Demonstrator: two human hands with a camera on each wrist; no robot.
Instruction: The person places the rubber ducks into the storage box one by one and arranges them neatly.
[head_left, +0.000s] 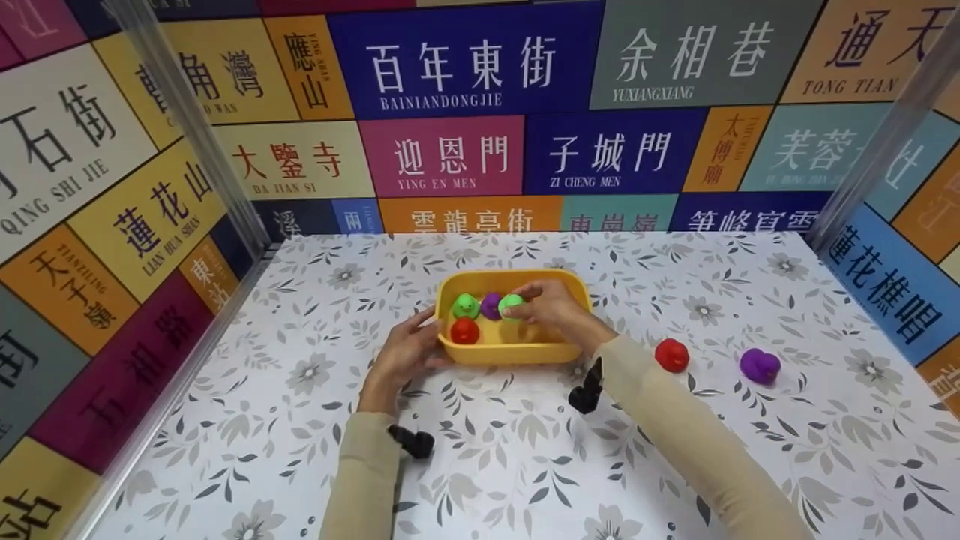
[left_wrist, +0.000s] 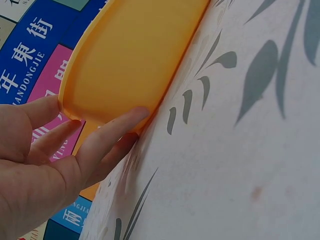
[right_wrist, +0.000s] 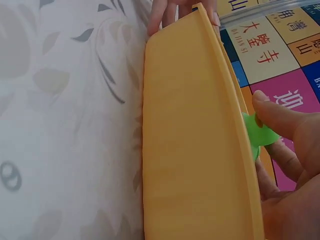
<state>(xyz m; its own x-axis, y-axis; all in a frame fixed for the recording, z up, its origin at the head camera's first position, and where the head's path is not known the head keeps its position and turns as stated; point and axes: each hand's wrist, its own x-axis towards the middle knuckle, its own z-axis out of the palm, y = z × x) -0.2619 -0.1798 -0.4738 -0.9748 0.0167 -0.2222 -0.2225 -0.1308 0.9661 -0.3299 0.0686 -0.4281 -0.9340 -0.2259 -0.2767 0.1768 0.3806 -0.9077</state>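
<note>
A yellow plastic box [head_left: 517,354] stands on the patterned tabletop. My left hand [head_left: 409,349] grips its left end, thumb at the rim and fingers along the outer wall, as the left wrist view of the hand [left_wrist: 55,155] shows. Over the box, my right hand [head_left: 551,304] pinches a green toy duck [head_left: 511,306] between thumb and fingers; the right wrist view shows this duck [right_wrist: 260,132] just past the rim. Inside the box sit another green duck [head_left: 465,306], a purple duck [head_left: 490,305] partly hidden by the held one, and a red duck [head_left: 464,331].
To the right of the box, a red duck [head_left: 671,355] and a purple duck [head_left: 760,366] lie on the table [head_left: 495,465]. Walls with colourful street-name panels [head_left: 465,60] rise behind and at both sides. Small black devices [head_left: 585,397] are worn at the wrists.
</note>
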